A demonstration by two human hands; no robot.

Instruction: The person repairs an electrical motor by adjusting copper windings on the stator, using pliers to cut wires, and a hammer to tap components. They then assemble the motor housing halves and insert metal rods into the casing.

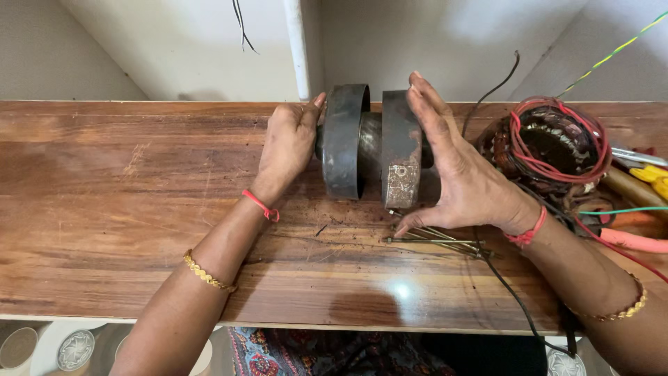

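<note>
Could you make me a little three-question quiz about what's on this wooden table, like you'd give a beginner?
1. True or false: both hands press on the ends of the dark metal cylinder.
2. Which lies nearest the right hand? A) long thin metal rods B) a hammer C) a cup
3. Fill in: the coil of wire beside the cylinder is wrapped with ___ wires.

Key:
1. True: the left hand and the right hand each lie flat against one end.
2. A: the rods lie on the table just under that hand.
3. Red.
</note>
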